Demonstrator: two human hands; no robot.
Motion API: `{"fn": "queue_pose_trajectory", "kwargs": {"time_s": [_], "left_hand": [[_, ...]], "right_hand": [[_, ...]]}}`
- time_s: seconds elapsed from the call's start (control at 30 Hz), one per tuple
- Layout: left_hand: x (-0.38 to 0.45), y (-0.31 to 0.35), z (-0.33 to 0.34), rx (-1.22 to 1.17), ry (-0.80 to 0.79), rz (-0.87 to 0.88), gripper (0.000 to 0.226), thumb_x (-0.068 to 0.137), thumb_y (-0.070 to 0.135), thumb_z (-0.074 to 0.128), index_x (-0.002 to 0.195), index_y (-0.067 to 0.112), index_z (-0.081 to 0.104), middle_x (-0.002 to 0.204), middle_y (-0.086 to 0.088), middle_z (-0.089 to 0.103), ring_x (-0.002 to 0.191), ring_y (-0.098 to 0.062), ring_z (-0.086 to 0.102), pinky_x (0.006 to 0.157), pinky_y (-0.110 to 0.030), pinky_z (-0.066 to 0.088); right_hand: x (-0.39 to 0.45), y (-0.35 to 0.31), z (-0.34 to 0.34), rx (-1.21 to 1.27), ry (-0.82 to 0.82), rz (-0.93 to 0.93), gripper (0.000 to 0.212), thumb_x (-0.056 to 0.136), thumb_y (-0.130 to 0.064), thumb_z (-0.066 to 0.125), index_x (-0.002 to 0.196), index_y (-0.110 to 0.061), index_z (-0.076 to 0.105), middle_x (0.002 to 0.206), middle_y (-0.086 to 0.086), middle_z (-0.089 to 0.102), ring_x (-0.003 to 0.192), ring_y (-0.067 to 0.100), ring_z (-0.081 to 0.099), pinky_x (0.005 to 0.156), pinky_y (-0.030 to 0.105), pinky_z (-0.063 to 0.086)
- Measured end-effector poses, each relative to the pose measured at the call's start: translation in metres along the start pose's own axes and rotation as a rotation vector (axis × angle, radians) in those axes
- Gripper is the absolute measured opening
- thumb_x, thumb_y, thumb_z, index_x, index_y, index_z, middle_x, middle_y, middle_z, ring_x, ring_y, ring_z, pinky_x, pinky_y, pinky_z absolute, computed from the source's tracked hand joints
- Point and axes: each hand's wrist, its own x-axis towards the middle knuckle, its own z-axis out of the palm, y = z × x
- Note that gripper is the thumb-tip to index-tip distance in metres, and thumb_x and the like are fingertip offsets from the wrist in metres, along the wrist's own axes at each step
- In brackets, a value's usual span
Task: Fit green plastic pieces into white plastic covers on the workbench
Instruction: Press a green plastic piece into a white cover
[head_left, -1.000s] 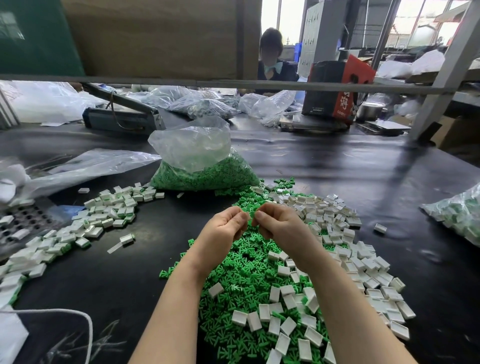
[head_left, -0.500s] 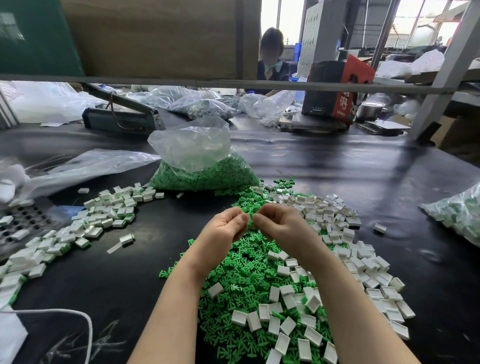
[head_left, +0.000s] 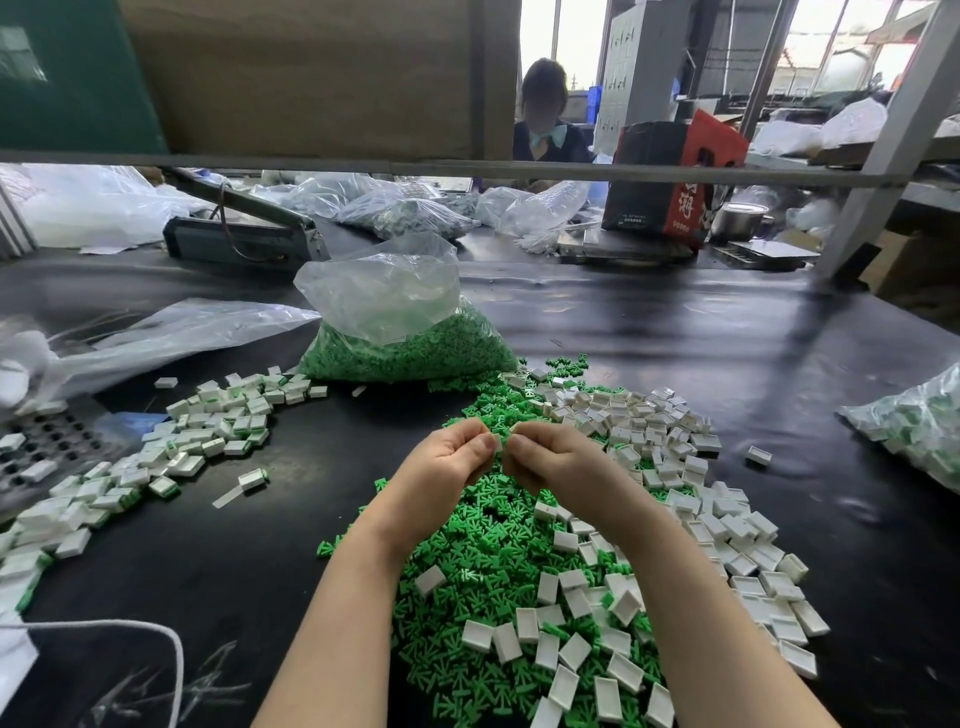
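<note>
A small white cover (head_left: 500, 443) is pinched between the curled fingers (head_left: 485, 442) of the left hand (head_left: 445, 464) and those of the right hand (head_left: 558, 460), both held knuckles-up, fingertips meeting, above the bench (head_left: 675, 332). Whether a green piece is seated in it cannot be told. Both forearms are angled inward from the lower edge. Beneath them a heap of green pieces (head_left: 483, 582) is spread, with loose white covers (head_left: 691, 509) scattered to the right. Fitted covers (head_left: 156, 462) are piled at the left, and a bag of green pieces (head_left: 410, 348) is set beyond.

Bright windows (head_left: 566, 36) behind a grey metal frame (head_left: 883, 135).
</note>
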Motion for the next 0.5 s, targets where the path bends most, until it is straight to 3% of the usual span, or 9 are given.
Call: {"fn": "queue_pose_trajectory", "kwargs": {"time_s": [0.17, 0.27, 0.37, 0.5], "left_hand": [[-0.0004, -0.0001, -0.0013, -0.023, -0.036, -0.027, 0.026, 0.098, 0.024, 0.048, 0.073, 0.017, 0.047, 0.062, 0.010, 0.038, 0.058, -0.005, 0.034, 0.058, -0.019, 0.030], [-0.0016, 0.0022, -0.0018, -0.011, -0.055, -0.043, 0.024, 0.095, 0.029, 0.048, 0.074, 0.018, 0.047, 0.065, 0.005, 0.037, 0.065, -0.014, 0.031, 0.065, -0.033, 0.027], [-0.0030, 0.0052, -0.0021, -0.020, -0.063, -0.045, 0.021, 0.092, 0.032, 0.048, 0.077, 0.017, 0.048, 0.067, 0.004, 0.037, 0.066, -0.014, 0.032, 0.065, -0.032, 0.027], [-0.0031, 0.0047, -0.0030, -0.009, -0.089, -0.042, 0.021, 0.102, 0.018, 0.046, 0.082, 0.012, 0.050, 0.069, 0.003, 0.039, 0.069, -0.015, 0.035, 0.069, -0.031, 0.031]], "right_hand": [[0.0001, 0.0023, -0.0012, 0.037, -0.055, 0.016, 0.028, 0.102, -0.014, 0.046, 0.075, -0.010, 0.052, 0.063, 0.001, 0.042, 0.059, 0.013, 0.036, 0.057, 0.024, 0.031], [0.0004, 0.0030, -0.0023, 0.043, -0.073, 0.007, 0.031, 0.101, -0.011, 0.047, 0.071, -0.013, 0.050, 0.062, -0.001, 0.042, 0.057, 0.011, 0.036, 0.057, 0.023, 0.031], [-0.0001, 0.0033, -0.0026, 0.049, -0.085, -0.008, 0.029, 0.101, -0.010, 0.047, 0.072, -0.012, 0.050, 0.061, -0.004, 0.042, 0.056, 0.008, 0.037, 0.056, 0.021, 0.031], [-0.0014, 0.0042, -0.0038, 0.016, -0.085, -0.045, 0.027, 0.100, -0.012, 0.050, 0.073, -0.013, 0.054, 0.063, -0.005, 0.046, 0.062, 0.011, 0.040, 0.060, 0.027, 0.033]]}}
